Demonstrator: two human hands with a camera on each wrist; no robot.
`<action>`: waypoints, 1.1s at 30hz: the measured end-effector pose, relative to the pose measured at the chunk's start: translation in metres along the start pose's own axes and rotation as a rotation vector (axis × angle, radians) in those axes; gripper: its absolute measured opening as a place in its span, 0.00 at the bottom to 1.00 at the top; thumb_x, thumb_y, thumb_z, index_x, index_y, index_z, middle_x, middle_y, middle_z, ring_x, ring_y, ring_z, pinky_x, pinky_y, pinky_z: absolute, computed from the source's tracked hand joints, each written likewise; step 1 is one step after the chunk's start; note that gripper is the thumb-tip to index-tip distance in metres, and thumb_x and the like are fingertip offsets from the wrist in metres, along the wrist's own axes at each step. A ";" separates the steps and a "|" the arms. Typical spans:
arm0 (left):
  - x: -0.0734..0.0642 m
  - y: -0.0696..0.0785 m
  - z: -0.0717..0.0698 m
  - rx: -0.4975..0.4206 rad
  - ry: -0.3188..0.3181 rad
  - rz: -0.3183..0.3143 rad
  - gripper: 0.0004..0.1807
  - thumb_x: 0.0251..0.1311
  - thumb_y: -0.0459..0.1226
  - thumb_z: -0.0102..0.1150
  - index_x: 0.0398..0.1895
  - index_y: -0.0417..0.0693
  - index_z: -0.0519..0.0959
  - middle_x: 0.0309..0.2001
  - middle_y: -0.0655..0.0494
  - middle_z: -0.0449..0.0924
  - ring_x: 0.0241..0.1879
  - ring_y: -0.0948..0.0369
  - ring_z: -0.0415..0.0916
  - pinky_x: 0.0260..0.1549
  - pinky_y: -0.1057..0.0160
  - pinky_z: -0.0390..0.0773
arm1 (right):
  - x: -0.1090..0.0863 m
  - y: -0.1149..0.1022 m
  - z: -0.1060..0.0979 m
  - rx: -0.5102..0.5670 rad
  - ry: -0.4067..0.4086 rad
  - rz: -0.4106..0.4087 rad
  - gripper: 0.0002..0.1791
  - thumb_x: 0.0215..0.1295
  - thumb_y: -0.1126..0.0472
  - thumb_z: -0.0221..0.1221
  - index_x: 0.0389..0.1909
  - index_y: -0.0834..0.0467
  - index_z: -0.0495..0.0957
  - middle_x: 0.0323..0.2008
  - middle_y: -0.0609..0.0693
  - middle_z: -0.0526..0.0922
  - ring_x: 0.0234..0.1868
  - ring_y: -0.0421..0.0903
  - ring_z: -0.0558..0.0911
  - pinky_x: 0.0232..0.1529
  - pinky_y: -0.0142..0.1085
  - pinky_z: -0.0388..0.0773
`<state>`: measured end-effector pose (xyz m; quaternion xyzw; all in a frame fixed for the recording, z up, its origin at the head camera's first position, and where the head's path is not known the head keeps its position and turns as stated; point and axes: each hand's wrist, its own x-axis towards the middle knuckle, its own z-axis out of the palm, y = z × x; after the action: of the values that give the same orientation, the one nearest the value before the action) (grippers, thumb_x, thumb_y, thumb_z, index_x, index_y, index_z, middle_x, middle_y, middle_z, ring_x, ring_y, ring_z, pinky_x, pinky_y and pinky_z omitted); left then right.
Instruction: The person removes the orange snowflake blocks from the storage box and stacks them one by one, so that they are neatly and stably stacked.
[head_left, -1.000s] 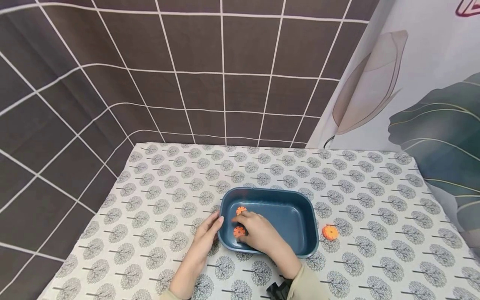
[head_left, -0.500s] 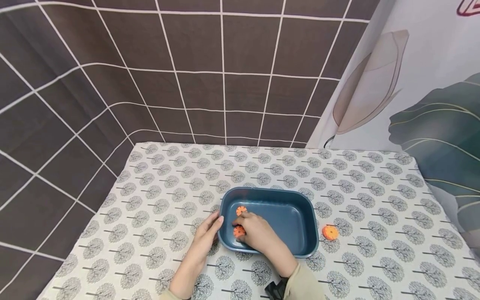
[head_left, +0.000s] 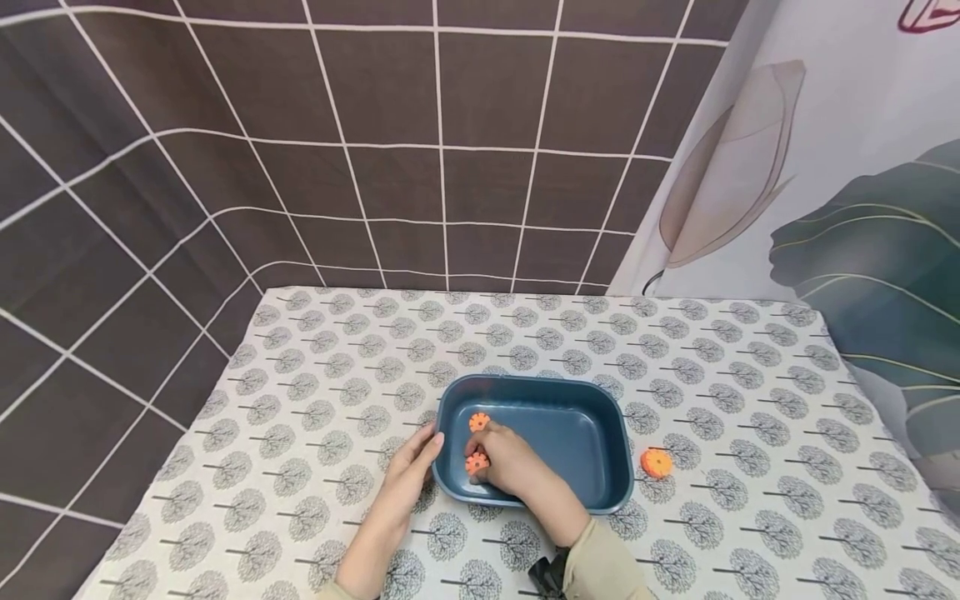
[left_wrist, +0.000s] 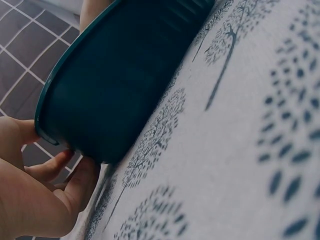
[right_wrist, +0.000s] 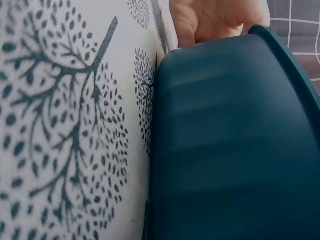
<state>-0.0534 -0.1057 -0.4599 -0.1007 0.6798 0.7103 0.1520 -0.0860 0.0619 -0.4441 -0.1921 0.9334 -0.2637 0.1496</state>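
Observation:
A dark blue plastic basin (head_left: 577,442) stands on the cloth. My left hand (head_left: 407,467) holds its left end, thumb at the rim and fingers against the outer wall; the left wrist view shows this hand (left_wrist: 42,185) close up. Inside the basin, my right hand (head_left: 513,460) pinches an orange notched disc (head_left: 476,463) near the left end. Just beyond it on the basin floor lies another orange notched disc (head_left: 478,422). Only the basin's outer wall (right_wrist: 230,140) and part of the left hand (right_wrist: 215,20) show in the right wrist view; the right fingers are hidden there.
Right of the basin, an orange notched piece (head_left: 657,462), seemingly a stack, rests on the tree-print tablecloth (head_left: 750,467). A brown tile-pattern curtain (head_left: 480,183) hangs behind the table, with a white leaf-print curtain (head_left: 847,250) at the right.
The right hand's fingers have drawn in around the nearer orange disc. The left hand and the basin hold their place; the head view has shifted slightly.

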 end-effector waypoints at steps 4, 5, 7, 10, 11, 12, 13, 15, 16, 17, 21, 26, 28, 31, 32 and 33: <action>0.000 0.000 0.000 -0.001 -0.002 -0.002 0.38 0.62 0.56 0.51 0.70 0.45 0.58 0.69 0.46 0.58 0.66 0.51 0.59 0.66 0.49 0.59 | 0.001 0.000 0.000 -0.002 0.007 0.006 0.15 0.45 0.61 0.71 0.36 0.54 0.80 0.53 0.60 0.77 0.57 0.60 0.73 0.57 0.50 0.71; 0.000 0.000 0.000 -0.001 -0.002 -0.003 0.38 0.62 0.56 0.51 0.70 0.45 0.58 0.69 0.46 0.58 0.66 0.51 0.59 0.66 0.49 0.58 | 0.000 0.000 0.000 -0.005 0.009 0.008 0.15 0.45 0.61 0.71 0.36 0.54 0.80 0.54 0.60 0.76 0.58 0.60 0.72 0.58 0.51 0.71; 0.001 0.000 0.000 -0.002 -0.003 -0.002 0.38 0.62 0.56 0.51 0.70 0.45 0.58 0.69 0.45 0.58 0.66 0.51 0.59 0.66 0.49 0.58 | 0.000 0.000 0.000 -0.009 0.013 0.014 0.15 0.45 0.60 0.72 0.35 0.53 0.80 0.53 0.58 0.77 0.57 0.59 0.74 0.56 0.50 0.72; 0.001 0.000 -0.001 -0.009 -0.006 0.002 0.38 0.63 0.54 0.51 0.70 0.44 0.57 0.69 0.45 0.57 0.66 0.50 0.59 0.67 0.49 0.57 | 0.000 0.000 0.000 -0.025 0.028 0.003 0.16 0.44 0.59 0.72 0.35 0.53 0.80 0.46 0.54 0.80 0.49 0.55 0.78 0.50 0.47 0.76; 0.001 0.000 -0.001 -0.011 -0.007 0.002 0.37 0.63 0.54 0.51 0.70 0.44 0.57 0.69 0.45 0.57 0.67 0.50 0.58 0.67 0.49 0.57 | -0.001 0.000 0.000 -0.031 0.035 -0.004 0.16 0.43 0.58 0.73 0.35 0.53 0.80 0.43 0.52 0.80 0.46 0.53 0.79 0.47 0.46 0.77; 0.001 0.000 -0.001 -0.012 -0.008 0.003 0.37 0.63 0.54 0.51 0.70 0.44 0.57 0.69 0.45 0.57 0.67 0.50 0.58 0.67 0.49 0.57 | -0.001 0.000 0.001 -0.036 0.043 -0.011 0.16 0.43 0.58 0.73 0.35 0.53 0.81 0.41 0.50 0.81 0.43 0.51 0.80 0.44 0.44 0.78; 0.001 0.000 -0.001 -0.015 -0.009 0.003 0.37 0.63 0.54 0.51 0.70 0.44 0.57 0.69 0.44 0.57 0.67 0.50 0.58 0.67 0.49 0.57 | -0.001 0.000 0.001 -0.043 0.051 -0.019 0.16 0.43 0.58 0.73 0.35 0.53 0.81 0.39 0.49 0.81 0.41 0.50 0.80 0.42 0.43 0.78; 0.000 0.000 -0.001 -0.017 -0.011 0.003 0.38 0.63 0.54 0.51 0.70 0.44 0.57 0.69 0.44 0.57 0.66 0.50 0.59 0.67 0.48 0.57 | -0.001 0.000 0.001 -0.052 0.065 -0.037 0.16 0.42 0.57 0.73 0.35 0.54 0.82 0.36 0.48 0.81 0.39 0.49 0.80 0.40 0.42 0.79; 0.000 0.000 -0.001 -0.016 -0.011 0.003 0.38 0.62 0.55 0.51 0.70 0.44 0.57 0.69 0.44 0.57 0.66 0.50 0.59 0.67 0.48 0.57 | -0.002 0.000 0.001 -0.057 0.071 -0.046 0.16 0.42 0.57 0.73 0.35 0.54 0.83 0.36 0.48 0.81 0.39 0.49 0.81 0.40 0.41 0.79; 0.000 0.000 -0.001 -0.017 -0.012 0.002 0.39 0.62 0.55 0.51 0.70 0.44 0.57 0.69 0.44 0.57 0.66 0.49 0.59 0.67 0.48 0.57 | -0.002 0.000 0.001 -0.059 0.075 -0.052 0.16 0.43 0.57 0.73 0.35 0.54 0.83 0.36 0.48 0.82 0.38 0.48 0.81 0.39 0.41 0.79; 0.000 0.000 -0.001 -0.008 -0.011 -0.002 0.39 0.62 0.56 0.51 0.70 0.44 0.57 0.69 0.44 0.57 0.66 0.49 0.59 0.67 0.48 0.57 | -0.003 0.000 0.000 -0.064 0.089 -0.093 0.16 0.43 0.57 0.73 0.36 0.55 0.84 0.35 0.48 0.83 0.38 0.47 0.81 0.39 0.39 0.80; 0.001 0.000 -0.001 -0.013 -0.015 0.007 0.38 0.63 0.54 0.51 0.70 0.43 0.57 0.70 0.43 0.56 0.67 0.49 0.57 0.67 0.48 0.56 | -0.005 0.000 0.000 -0.095 0.107 -0.165 0.16 0.43 0.58 0.73 0.36 0.56 0.85 0.33 0.48 0.84 0.35 0.44 0.81 0.37 0.35 0.79; 0.001 -0.001 0.000 -0.021 -0.016 0.011 0.38 0.62 0.54 0.51 0.70 0.43 0.57 0.70 0.44 0.56 0.67 0.49 0.58 0.67 0.48 0.56 | -0.005 0.000 -0.001 -0.109 0.113 -0.189 0.16 0.43 0.59 0.72 0.36 0.57 0.85 0.32 0.47 0.84 0.34 0.43 0.80 0.35 0.34 0.79; 0.001 -0.001 0.000 -0.027 -0.017 0.017 0.38 0.62 0.54 0.52 0.70 0.43 0.57 0.69 0.44 0.56 0.67 0.49 0.58 0.67 0.48 0.57 | -0.004 0.001 -0.001 -0.124 0.110 -0.212 0.15 0.43 0.59 0.72 0.36 0.57 0.85 0.32 0.47 0.84 0.33 0.42 0.80 0.34 0.32 0.79; 0.001 -0.001 0.000 -0.028 -0.017 0.018 0.38 0.62 0.54 0.52 0.70 0.42 0.57 0.69 0.43 0.56 0.67 0.49 0.58 0.67 0.48 0.56 | -0.004 0.001 -0.002 -0.124 0.106 -0.215 0.15 0.44 0.59 0.72 0.36 0.57 0.85 0.31 0.47 0.84 0.33 0.41 0.80 0.34 0.32 0.79; 0.001 -0.001 0.000 -0.027 -0.017 0.018 0.38 0.62 0.54 0.52 0.70 0.42 0.57 0.69 0.44 0.56 0.67 0.49 0.58 0.67 0.48 0.56 | -0.004 0.001 -0.001 -0.122 0.100 -0.216 0.15 0.44 0.59 0.71 0.36 0.57 0.85 0.32 0.47 0.84 0.33 0.41 0.80 0.34 0.32 0.79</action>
<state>-0.0542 -0.1055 -0.4618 -0.0905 0.6698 0.7216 0.1498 -0.0832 0.0651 -0.4429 -0.2867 0.9279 -0.2300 0.0617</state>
